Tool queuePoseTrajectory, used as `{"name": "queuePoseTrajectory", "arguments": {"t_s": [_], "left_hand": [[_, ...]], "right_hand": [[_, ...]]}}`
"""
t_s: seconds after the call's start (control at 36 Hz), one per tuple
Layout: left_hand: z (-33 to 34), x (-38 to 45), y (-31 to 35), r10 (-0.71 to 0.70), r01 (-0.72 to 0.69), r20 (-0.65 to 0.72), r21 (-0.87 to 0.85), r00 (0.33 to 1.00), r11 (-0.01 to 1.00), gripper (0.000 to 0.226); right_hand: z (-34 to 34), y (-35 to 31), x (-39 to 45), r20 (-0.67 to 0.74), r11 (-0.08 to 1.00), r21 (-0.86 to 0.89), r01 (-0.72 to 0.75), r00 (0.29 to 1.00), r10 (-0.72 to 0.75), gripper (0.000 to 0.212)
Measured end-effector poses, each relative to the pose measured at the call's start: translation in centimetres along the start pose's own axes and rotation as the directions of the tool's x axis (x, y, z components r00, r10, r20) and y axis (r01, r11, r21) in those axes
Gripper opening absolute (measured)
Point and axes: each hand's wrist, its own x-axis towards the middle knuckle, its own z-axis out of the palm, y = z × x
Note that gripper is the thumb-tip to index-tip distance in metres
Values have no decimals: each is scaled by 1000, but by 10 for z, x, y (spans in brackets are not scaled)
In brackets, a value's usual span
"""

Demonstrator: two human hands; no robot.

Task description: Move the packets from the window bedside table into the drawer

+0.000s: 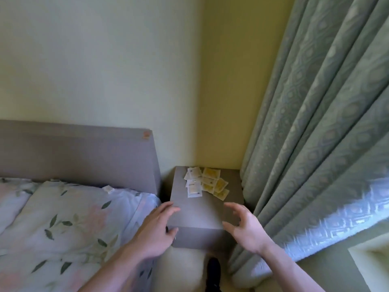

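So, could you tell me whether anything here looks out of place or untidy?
Yes: the packets lie scattered and overlapping at the back of the bedside table, and one stray packet sits on the bed near the headboard.

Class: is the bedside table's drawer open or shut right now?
Shut: the bedside table front is flush, and the packets lie on top.

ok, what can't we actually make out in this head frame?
- Drawer: the bedside table front is foreshortened; no handle or seam shows, part behind the left hand.
- Packets: print too small and blurred; overlapping, so no count.
- Right hand: motion-blurred.
- Window: hidden behind the curtain.
- Small white thing on the bed: too small to identify.
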Motion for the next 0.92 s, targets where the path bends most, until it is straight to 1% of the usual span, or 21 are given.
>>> {"name": "queuePoseTrajectory", "arguments": {"t_s": [0.06,0.11,0.19,0.33,0.42,0.47,0.58,0.72,0.83,0.92], "left_hand": [[3,28,-1,-17,17,18,13,1000,1000,54],[8,62,-3,-62,62,43,-15,997,998,54],[12,110,-7,-122,124,57,-32,991,992,54],[20,183,-21,-211,212,87,0,974,977,56],[34,219,-37,-261,265,102,-28,960,964,55],[47,241,-50,-281,290,133,-59,951,955,55],[74,289,-76,-298,318,185,-95,937,943,54],[123,353,-115,-349,386,209,-175,914,906,46],[170,395,-146,-450,487,203,-209,870,848,52],[205,421,-162,-505,527,152,-246,850,813,58]], "right_hand": [[-4,4,32,33,999,27,-30,999,29,60],[-9,11,72,83,997,48,-64,995,59,60],[-14,23,139,112,993,62,-100,989,92,57],[-11,49,238,172,986,-21,-163,971,165,47],[0,74,293,196,982,-62,-181,962,189,38],[8,82,323,199,981,-75,-178,962,189,35],[30,105,379,151,975,-84,-205,965,216,33],[59,135,435,125,956,-158,-246,956,267,46],[81,163,476,100,953,-174,-250,958,269,49],[99,189,501,91,950,-206,-235,962,258,57]]}}
